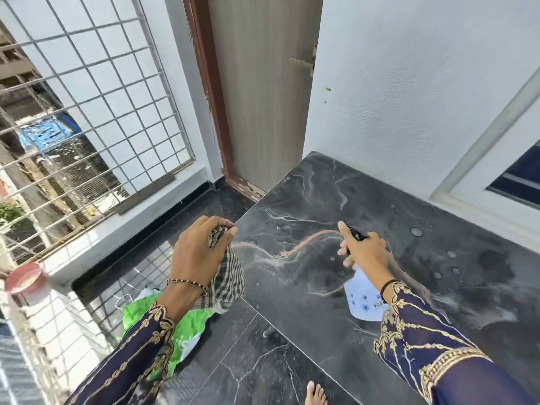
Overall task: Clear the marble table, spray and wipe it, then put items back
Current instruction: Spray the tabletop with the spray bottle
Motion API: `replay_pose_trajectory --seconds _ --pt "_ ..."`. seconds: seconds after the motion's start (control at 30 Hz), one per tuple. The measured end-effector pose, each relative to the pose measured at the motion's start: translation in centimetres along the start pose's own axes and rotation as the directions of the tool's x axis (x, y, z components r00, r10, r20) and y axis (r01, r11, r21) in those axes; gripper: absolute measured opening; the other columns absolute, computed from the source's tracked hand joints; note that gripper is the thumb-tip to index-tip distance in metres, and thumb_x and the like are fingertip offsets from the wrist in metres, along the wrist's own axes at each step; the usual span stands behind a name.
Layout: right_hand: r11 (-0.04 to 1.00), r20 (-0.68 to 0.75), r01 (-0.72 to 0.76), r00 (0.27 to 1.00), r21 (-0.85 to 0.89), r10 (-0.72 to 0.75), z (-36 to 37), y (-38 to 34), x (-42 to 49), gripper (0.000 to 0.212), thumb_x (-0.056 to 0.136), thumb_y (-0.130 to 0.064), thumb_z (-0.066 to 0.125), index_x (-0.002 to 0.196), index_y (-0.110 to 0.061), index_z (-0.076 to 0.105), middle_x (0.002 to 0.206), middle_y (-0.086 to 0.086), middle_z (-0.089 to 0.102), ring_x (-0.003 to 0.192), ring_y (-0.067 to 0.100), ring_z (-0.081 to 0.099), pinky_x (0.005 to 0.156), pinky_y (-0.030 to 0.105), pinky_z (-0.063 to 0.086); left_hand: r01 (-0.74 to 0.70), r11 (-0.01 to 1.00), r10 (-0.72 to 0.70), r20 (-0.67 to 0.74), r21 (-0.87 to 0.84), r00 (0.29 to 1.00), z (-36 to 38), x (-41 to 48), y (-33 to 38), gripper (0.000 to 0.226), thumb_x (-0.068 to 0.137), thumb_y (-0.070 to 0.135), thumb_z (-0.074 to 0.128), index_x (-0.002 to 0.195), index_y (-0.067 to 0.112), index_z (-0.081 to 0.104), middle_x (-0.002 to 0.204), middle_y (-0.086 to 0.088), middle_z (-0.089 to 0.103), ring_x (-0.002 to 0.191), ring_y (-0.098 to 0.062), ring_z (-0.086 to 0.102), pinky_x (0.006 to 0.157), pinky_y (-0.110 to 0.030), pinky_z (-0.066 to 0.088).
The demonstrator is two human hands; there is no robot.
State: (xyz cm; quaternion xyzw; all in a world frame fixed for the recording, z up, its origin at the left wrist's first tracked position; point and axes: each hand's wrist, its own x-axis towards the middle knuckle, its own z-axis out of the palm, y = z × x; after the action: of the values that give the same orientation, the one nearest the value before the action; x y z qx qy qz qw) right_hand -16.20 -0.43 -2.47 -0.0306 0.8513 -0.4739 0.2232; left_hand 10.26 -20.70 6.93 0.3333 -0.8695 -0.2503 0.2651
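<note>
Foot (315, 393), bare, stands on the dark floor tiles by the near corner of the marble table (306, 200). Green bag (187, 325) lies on the floor left of the table, beneath the left forearm.

Left hand (198, 252): fingers curled round a bunched striped cloth (230, 276), held in the air just beside the table's left edge. The loose end hangs below the wrist. The cloth appears soft and light and should fold under pressure. For wiping, it is judged best spread flat under the palm rather than pinched at one corner.

Right hand (365, 252): wrapped round the neck of the spray bottle (363, 301), fingers curled at the trigger. It is held above the slab, black nozzle pointing away from the person. The bottle is pale plastic, probably light and rigid. A wet surface could make it slippery, so the neck below the trigger is the secure hold.

Beyond the nozzle, droplets (416, 231) sit on the marble. Spraying appears under way; wiping is not yet done.

Farthest off, a door (263, 97) stands behind the table's far corner.
</note>
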Motion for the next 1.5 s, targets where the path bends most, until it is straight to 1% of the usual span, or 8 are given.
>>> replay_pose_trajectory --seconds 0.2,0.47,0.6,0.87,1.03,1.2,1.4,1.5 --pt "0.995 0.027 0.071 0.997 -0.072 -0.069 2.8 0.9 -5.4 0.063 0.073 -0.072 0.074 0.059 -0.011 0.061 0.048 0.004 0.066 0.033 0.016 0.056 0.037 0.024 0.043 0.046 0.999 -0.045 -0.035 0.028 0.998 -1.7 -1.5 -0.5 0.014 0.088 0.040 0.064 0.095 0.029 0.069 0.094 0.011 0.067 0.081 -0.010 0.062 0.072 -0.032 0.052" --pt "0.988 0.219 0.117 0.971 -0.100 -0.093 2.6 2.2 -11.2 0.072 0.066 -0.083 0.069 0.074 -0.011 0.075 0.066 -0.004 0.077 0.041 0.021 0.068 0.034 0.022 0.042 0.080 0.994 -0.077 -0.049 0.077 0.996 -3.4 -3.9 -2.1 0.014 0.088 0.044 0.062 0.096 0.033 0.068 0.098 0.008 0.070 0.085 -0.017 0.065 0.071 -0.038 0.056" --pt "0.988 0.113 0.099 0.990 -0.115 -0.086 2.6 3.7 -13.2 0.070 0.073 -0.078 0.069 0.055 -0.011 0.058 0.049 0.006 0.061 0.038 0.022 0.051 0.041 0.026 0.039 0.082 0.995 -0.081 -0.014 0.054 0.997 -3.5 -4.9 -2.1 0.013 0.087 0.045 0.063 0.093 0.035 0.068 0.099 0.010 0.069 0.088 -0.018 0.065 0.074 -0.039 0.056" --pt "0.992 0.034 -0.029 0.999 -0.121 0.034 -2.6 8.2 -16.6 0.068 0.073 -0.076 0.071 0.069 -0.008 0.071 0.058 0.001 0.074 0.036 0.020 0.063 0.035 0.025 0.041 0.006 1.000 -0.007 0.118 0.012 0.993 -1.1 -5.3 0.3 0.016 0.088 0.044 0.062 0.097 0.032 0.069 0.101 0.007 0.068 0.095 -0.021 0.064 0.080 -0.037 0.053" --pt "0.968 -0.161 -0.121 0.983 -0.218 0.087 -6.0 11.3 -17.4 0.078 0.076 -0.078 0.065 0.086 -0.001 0.068 0.080 0.022 0.072 0.063 0.035 0.071 0.055 0.040 0.057 -0.061 0.997 0.070 0.194 -0.055 0.978 1.7 -5.2 3.3 0.017 0.088 0.043 0.062 0.097 0.030 0.070 0.105 0.007 0.069 0.099 -0.018 0.064 0.085 -0.038 0.052" --pt "0.981 -0.186 -0.188 0.967 -0.053 0.175 -9.9 12.9 -16.4 0.076 0.074 -0.074 0.071 0.091 0.000 0.069 0.062 0.003 0.076 0.042 0.025 0.068 0.038 0.026 0.045 -0.112 0.989 0.132 0.235 -0.100 0.963 5.0 -4.8 6.0 0.015 0.087 0.040 0.064 0.097 0.029 0.069 0.102 0.008 0.070 0.097 -0.015 0.064 0.081 -0.032 0.051" --pt "0.978 -0.319 -0.181 0.937 -0.102 0.140 -12.4 12.3 -11.4 0.085 0.077 -0.080 0.063 0.096 0.002 0.068 0.093 0.025 0.072 0.083 0.041 0.072 0.076 0.050 0.062 -0.102 0.987 0.132 0.276 -0.122 0.952 9.2 -3.9 10.2 0.013 0.085 0.043 0.066 0.093 0.033 0.069 0.096 0.012 0.070 0.090 -0.014 0.065 0.080 -0.036 0.054" --pt "0.986 -0.285 -0.163 0.944 0.040 0.168 -14.0 11.2 -8.3 0.077 0.076 -0.077 0.066 0.087 0.000 0.068 0.069 0.012 0.076 0.049 0.028 0.070 0.046 0.033 0.055 -0.091 0.985 0.128 0.276 -0.144 0.953 11.2 -3.3 12.2 0.011 0.085 0.041 0.067 0.089 0.031 0.069 0.092 0.013 0.070 0.088 -0.011 0.064 0.080 -0.035 0.054"
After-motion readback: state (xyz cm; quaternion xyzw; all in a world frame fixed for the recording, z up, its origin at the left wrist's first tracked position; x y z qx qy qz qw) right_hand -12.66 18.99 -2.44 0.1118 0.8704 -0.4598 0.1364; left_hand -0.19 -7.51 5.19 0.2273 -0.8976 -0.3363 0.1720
